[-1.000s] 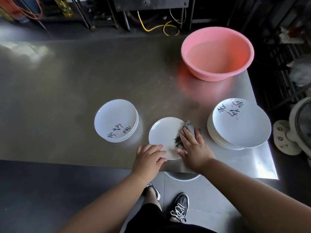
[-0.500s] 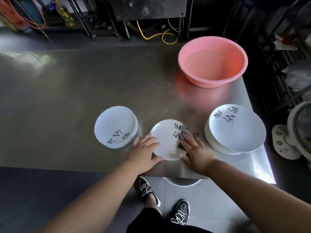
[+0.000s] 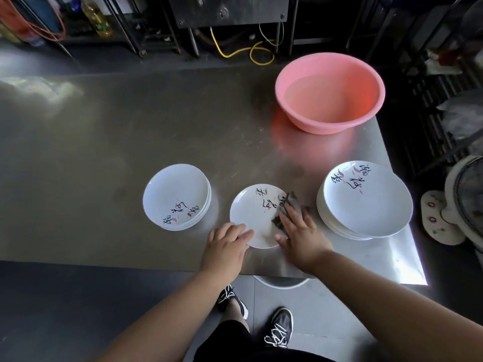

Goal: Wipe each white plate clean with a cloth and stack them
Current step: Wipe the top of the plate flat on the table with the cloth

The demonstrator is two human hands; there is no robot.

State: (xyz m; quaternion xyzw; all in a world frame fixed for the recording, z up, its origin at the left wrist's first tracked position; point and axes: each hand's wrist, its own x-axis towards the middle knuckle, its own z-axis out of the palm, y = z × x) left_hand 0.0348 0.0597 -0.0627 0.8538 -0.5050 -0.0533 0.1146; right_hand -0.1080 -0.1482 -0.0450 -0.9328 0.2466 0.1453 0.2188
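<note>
Your right hand [image 3: 300,231], fingers flat & pressing the cloth [image 3: 290,205], has slid fwd to the far-right rim of the centre plate [image 3: 254,218] on the worktop [image 3: 130,139] while your left hand [image 3: 224,246], fingers straight, steadies the near edge — wipe prob. nearly done, stack next.
</note>
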